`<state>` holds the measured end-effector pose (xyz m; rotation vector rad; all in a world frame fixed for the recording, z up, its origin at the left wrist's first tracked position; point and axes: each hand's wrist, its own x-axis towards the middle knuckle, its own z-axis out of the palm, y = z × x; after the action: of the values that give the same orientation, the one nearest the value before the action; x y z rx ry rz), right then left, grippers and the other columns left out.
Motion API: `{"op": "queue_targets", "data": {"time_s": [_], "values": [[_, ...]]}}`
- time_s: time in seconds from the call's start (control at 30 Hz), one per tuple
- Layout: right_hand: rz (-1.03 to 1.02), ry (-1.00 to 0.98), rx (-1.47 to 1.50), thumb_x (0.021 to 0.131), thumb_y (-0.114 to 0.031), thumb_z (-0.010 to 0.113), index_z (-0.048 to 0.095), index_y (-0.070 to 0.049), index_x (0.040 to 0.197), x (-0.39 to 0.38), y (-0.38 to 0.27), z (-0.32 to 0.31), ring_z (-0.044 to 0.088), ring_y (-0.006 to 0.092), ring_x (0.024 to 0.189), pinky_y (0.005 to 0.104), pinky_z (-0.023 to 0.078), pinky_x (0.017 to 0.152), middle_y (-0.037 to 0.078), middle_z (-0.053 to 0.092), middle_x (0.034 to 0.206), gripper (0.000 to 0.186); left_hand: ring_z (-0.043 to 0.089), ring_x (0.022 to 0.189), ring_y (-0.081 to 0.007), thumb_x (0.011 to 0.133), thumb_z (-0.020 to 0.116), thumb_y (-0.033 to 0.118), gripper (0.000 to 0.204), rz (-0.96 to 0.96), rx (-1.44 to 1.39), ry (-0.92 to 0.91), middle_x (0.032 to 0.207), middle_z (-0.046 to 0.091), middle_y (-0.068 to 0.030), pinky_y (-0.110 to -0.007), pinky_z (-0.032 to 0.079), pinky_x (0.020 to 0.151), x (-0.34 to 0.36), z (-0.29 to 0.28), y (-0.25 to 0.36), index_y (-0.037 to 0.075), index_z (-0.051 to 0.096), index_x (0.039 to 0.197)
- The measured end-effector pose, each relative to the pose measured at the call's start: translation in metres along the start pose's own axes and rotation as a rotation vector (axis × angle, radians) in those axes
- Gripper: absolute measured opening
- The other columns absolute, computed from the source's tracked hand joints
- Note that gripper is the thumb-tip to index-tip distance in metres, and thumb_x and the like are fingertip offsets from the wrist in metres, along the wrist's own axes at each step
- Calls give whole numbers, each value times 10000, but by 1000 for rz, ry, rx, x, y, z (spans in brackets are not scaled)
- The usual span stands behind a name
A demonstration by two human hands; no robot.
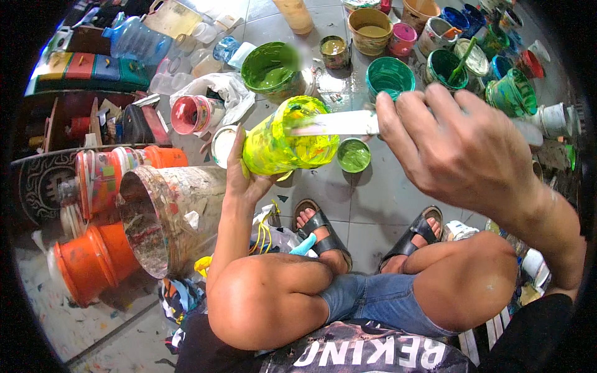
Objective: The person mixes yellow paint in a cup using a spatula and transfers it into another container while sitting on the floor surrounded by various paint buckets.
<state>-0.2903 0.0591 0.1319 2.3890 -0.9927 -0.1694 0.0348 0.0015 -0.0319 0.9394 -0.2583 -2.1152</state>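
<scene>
My left hand grips a paint tub, bright yellow-green and smeared all over, from its left side and underneath. It is tilted, its mouth turned to the right. My right hand is closed around a flat white paint scraper, whose far end reaches into the tub's mouth. That end is somewhat blurred and has paint on it. On the floor just below and right of the tub stands a small cup of green paint. A white lid-like round shows beside my left hand.
Ahead stand a large green paint bucket, a teal bucket, a brown-paint bucket and several others to the right. On the left are a pink-red tub, a big stained bucket and orange buckets. My sandalled feet rest on grey tiles.
</scene>
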Motion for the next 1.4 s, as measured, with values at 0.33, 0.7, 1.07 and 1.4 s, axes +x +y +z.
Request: {"op": "queue_targets", "data": {"time_s": [0.33, 0.7, 1.07, 1.4], "values": [[103, 106, -227, 847, -193, 619, 564, -93, 947, 10, 12, 22, 611, 132, 663, 241, 465, 493, 49, 567, 796, 152, 611, 1207, -319, 975, 481, 591, 679, 101, 403, 89, 1392, 565, -132, -516, 585, 873, -14, 39, -11, 106, 446, 1448], [428, -58, 245, 850, -102, 607, 632, -61, 909, 6, -14, 25, 738, 251, 687, 326, 592, 549, 134, 694, 751, 76, 433, 1382, -326, 1052, 415, 436, 636, 431, 260, -125, 1515, 415, -174, -522, 326, 1166, -3, 37, -8, 53, 284, 1542], [314, -261, 605, 820, -70, 605, 663, -6, 941, -10, -14, 17, 737, 303, 778, 376, 601, 662, 171, 714, 810, 149, 472, 1349, -300, 1037, 405, 518, 693, 488, 343, -185, 1472, 464, -163, -495, 361, 1144, 7, 17, -4, 89, 260, 1561], [510, -154, 424, 848, -86, 597, 632, -23, 926, -5, -29, 7, 739, 287, 756, 358, 601, 591, 165, 711, 813, 107, 458, 1361, -330, 1019, 435, 535, 707, 611, 340, -119, 1486, 456, -162, -520, 329, 1160, 9, 25, 15, 89, 286, 1547]]}}
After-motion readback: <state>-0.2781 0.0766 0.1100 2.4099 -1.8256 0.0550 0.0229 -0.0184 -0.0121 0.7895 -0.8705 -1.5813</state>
